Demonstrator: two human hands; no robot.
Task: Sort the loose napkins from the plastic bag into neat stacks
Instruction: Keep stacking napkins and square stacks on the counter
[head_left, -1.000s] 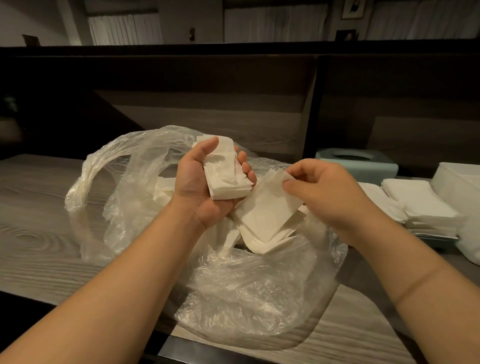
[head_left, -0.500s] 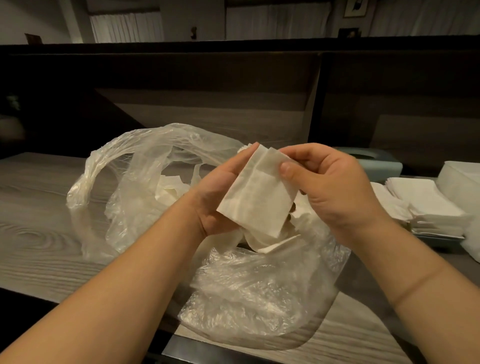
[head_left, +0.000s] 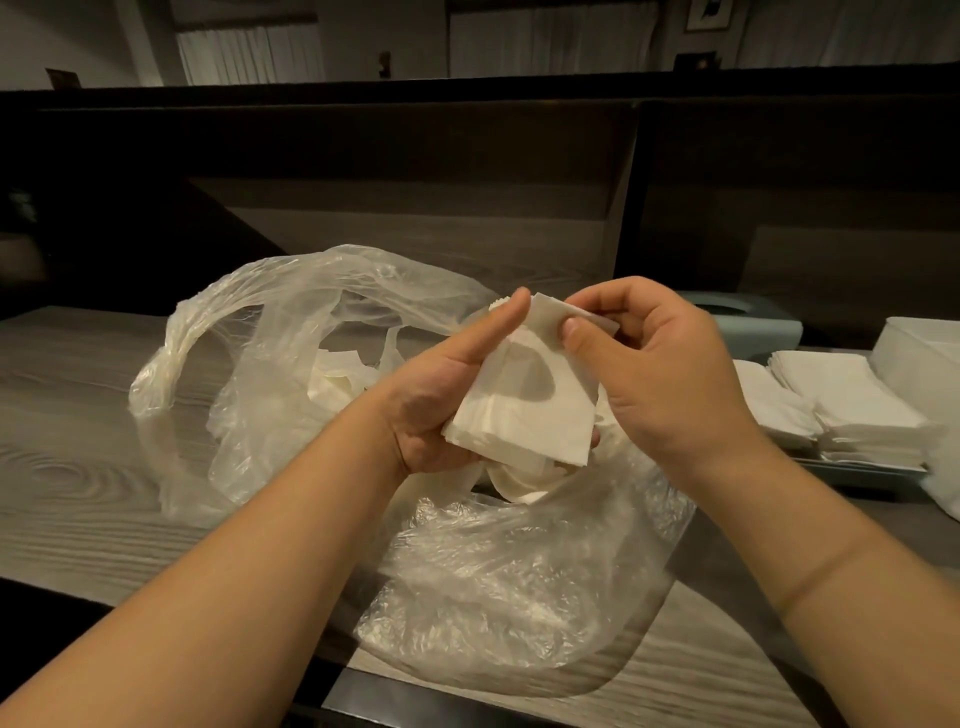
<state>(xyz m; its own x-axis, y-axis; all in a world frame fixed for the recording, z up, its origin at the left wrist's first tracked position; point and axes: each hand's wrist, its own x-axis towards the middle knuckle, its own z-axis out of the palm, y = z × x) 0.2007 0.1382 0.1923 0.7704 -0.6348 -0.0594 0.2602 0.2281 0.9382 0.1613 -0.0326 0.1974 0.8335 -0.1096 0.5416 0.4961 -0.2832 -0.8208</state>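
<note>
The left hand (head_left: 441, 400) is cradling a small stack of napkins (head_left: 524, 415) in its palm, thumb lying along the stack's left edge, above the open plastic bag (head_left: 498, 587) that is lying on the wood-grain tabletop (head_left: 78, 467). The right hand (head_left: 654, 374) is pinching the top napkin's upper corner between thumb and curled fingers (head_left: 597, 306). More loose napkins (head_left: 337, 376) are sitting inside the bag. Neat napkin stacks (head_left: 852, 410) are resting to the right, near a pale green box (head_left: 748, 325).
</note>
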